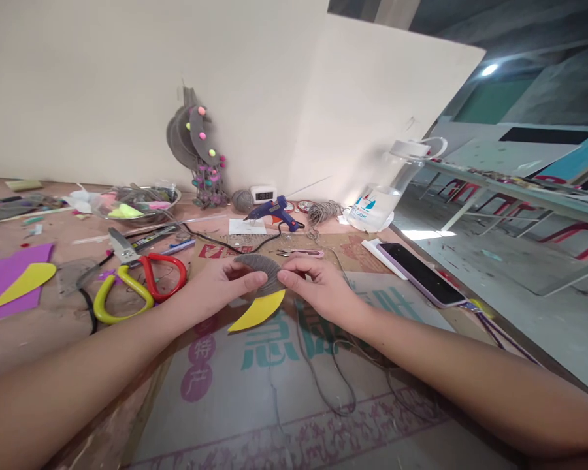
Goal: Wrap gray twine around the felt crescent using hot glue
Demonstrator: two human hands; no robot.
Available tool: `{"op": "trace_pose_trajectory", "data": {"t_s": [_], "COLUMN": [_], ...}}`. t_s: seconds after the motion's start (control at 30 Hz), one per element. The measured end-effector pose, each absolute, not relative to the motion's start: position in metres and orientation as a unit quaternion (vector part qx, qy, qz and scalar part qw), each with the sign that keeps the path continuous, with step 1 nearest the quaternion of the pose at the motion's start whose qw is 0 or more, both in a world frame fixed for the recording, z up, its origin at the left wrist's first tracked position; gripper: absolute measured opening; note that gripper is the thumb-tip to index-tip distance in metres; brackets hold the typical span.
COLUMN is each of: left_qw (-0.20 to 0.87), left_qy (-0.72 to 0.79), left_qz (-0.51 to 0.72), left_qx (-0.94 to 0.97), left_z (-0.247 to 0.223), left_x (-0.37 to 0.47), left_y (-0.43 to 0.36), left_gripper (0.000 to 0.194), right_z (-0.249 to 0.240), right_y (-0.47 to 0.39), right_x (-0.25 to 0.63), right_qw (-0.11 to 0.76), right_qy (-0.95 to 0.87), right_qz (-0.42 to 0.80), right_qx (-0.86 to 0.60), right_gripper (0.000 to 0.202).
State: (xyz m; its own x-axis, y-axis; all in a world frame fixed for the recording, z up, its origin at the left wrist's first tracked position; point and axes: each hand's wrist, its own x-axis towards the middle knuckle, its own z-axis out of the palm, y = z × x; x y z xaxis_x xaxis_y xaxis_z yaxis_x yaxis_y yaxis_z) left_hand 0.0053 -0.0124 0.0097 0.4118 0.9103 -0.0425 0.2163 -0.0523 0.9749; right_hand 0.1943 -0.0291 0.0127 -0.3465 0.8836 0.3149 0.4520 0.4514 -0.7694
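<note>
Between my two hands is a curved yellow crescent piece (259,312), its upper part wrapped in grey yarn (261,269) and its lower tip bare. My left hand (225,282) pinches the wrapped part from the left, thumb on top. From the right, my right hand (318,282) grips the wrapped edge between thumb and fingers. A loose strand of grey yarn (343,412) loops down over the printed plastic sheet below my hands. Pink-handled snips (304,252) lie just beyond them.
Red-and-yellow-handled scissors (144,274) and purple sheet (17,277) lie left. Behind are a blue glue gun (277,212), a bowl of scraps (169,199), a small clock (263,194) and a grey pompom ornament (196,140). A water bottle (385,189) and phone (421,274) stand or lie right.
</note>
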Motion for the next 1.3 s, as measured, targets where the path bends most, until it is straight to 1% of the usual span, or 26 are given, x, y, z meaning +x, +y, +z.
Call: {"op": "trace_pose_trajectory", "data": {"t_s": [0.07,0.17,0.23,0.3,0.43,0.53,0.6,0.7,0.77,0.87,1.07,1.2,1.3], "left_qw": [0.544,0.532,0.517,0.503,0.485,0.484,0.485,0.485,0.481,0.479,0.479,0.503,0.522], "left_qy": [0.448,0.479,0.488,0.485,0.489,0.492,0.490,0.488,0.491,0.493,0.482,0.481,0.473], "left_qz": [0.317,0.320,0.329,0.346,0.359,0.364,0.363,0.352,0.344,0.330,0.316,0.319,0.333], "left_qx": [0.635,0.620,0.622,0.626,0.630,0.625,0.626,0.635,0.639,0.646,0.662,0.644,0.627], "left_z": [0.012,0.013,0.012,0.009,0.004,0.003,0.003,0.002,0.002,0.000,-0.001,0.000,0.002], "left_x": [0.007,0.008,0.007,0.006,0.004,0.004,0.004,0.002,0.001,0.000,0.000,0.001,0.002], "left_y": [-0.015,-0.017,-0.016,-0.014,-0.011,-0.010,-0.009,-0.008,-0.007,-0.007,-0.005,-0.006,-0.008], "left_gripper": [0.021,0.022,0.025,0.028,0.032,0.032,0.033,0.037,0.039,0.039,0.041,0.041,0.037], "right_z": [0.013,0.013,0.013,0.013,0.011,0.007,0.004,0.002,0.003,0.005,0.006,0.005,0.005], "right_y": [-0.029,-0.029,-0.029,-0.030,-0.032,-0.031,-0.029,-0.026,-0.025,-0.025,-0.025,-0.024,-0.025], "right_x": [0.195,0.198,0.199,0.200,0.199,0.198,0.199,0.201,0.201,0.201,0.202,0.202,0.202], "right_qw": [0.365,0.357,0.358,0.369,0.374,0.353,0.353,0.351,0.344,0.339,0.343,0.338,0.337], "right_qy": [-0.769,-0.776,-0.763,-0.729,-0.661,-0.658,-0.678,-0.724,-0.744,-0.751,-0.737,-0.737,-0.736], "right_qz": [0.300,0.308,0.329,0.380,0.512,0.547,0.511,0.408,0.359,0.335,0.334,0.345,0.348], "right_qx": [-0.430,-0.420,-0.427,-0.434,-0.402,-0.379,-0.394,-0.432,-0.446,-0.457,-0.476,-0.473,-0.473], "right_gripper": [0.023,0.031,0.029,0.025,0.041,0.045,0.040,0.020,0.013,0.014,0.016,0.018,0.019]}}
